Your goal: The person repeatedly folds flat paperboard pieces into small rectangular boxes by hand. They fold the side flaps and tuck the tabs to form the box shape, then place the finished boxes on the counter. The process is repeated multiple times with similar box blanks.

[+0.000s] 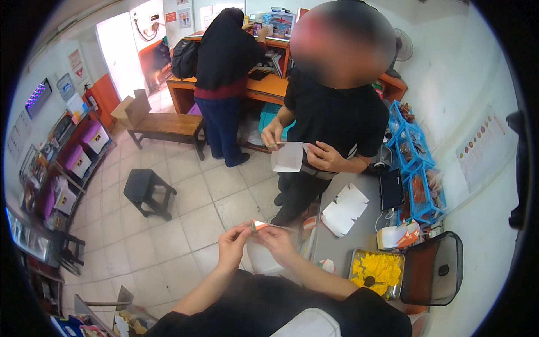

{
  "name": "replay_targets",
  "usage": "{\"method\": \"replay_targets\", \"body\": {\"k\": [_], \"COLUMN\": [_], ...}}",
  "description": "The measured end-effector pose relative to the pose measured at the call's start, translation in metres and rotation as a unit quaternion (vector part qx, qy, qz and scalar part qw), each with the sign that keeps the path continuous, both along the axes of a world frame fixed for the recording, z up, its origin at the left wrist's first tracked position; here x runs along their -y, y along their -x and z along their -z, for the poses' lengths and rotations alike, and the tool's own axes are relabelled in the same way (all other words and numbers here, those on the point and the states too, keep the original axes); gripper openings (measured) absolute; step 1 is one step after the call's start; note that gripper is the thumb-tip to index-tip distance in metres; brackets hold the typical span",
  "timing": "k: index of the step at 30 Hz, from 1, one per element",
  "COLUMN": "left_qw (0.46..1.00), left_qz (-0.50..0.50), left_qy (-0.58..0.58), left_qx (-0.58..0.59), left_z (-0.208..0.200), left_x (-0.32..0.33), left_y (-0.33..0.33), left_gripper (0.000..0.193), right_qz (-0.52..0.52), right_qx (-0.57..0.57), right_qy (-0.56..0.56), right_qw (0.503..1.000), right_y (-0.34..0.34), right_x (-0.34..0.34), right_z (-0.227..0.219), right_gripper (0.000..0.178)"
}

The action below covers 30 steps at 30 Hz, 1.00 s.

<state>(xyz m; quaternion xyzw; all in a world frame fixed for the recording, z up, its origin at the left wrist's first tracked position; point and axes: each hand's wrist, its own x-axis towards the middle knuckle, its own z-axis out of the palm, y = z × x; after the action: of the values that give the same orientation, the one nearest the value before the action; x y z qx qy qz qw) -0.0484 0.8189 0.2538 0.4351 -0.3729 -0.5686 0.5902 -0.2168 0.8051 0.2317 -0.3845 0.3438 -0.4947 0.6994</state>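
Left hand (pixel 232 246) and right hand (pixel 281 244) pinch a pale carton (pixel 263 257) between their fingers; on the desk (pixel 338 244), 1 metal tray (pixel 402 275) holds yellow shreds (pixel 382 266).

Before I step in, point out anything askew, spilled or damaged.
Nothing spilled or damaged stands out. Only the white card on the grey table looks slightly untidy: it lies at a slant to the table's edge.
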Motion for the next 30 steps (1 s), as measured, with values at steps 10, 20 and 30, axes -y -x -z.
{"method": "replay_targets", "body": {"k": [10,20,30], "left_qw": [0.932,0.933,0.994], "left_qz": [-0.058,-0.011,-0.026], "left_qy": [0.203,0.14,0.052], "left_qx": [0.296,0.332,0.097], "left_z": [-0.002,-0.004,0.013], "left_x": [-0.013,-0.011,-0.014], "left_y": [0.032,-0.002,-0.018], "left_gripper": [0.028,0.03,0.022], "right_qz": [0.069,-0.117,0.038], "right_qx": [0.17,0.097,-0.173], "right_qy": [-0.077,-0.139,0.1], "right_qw": [0.98,0.979,0.979], "right_y": [-0.007,0.013,0.039], "right_x": [-0.007,-0.023,0.011], "right_z": [-0.016,-0.004,-0.011], "right_gripper": [0.024,0.039,0.019]}}
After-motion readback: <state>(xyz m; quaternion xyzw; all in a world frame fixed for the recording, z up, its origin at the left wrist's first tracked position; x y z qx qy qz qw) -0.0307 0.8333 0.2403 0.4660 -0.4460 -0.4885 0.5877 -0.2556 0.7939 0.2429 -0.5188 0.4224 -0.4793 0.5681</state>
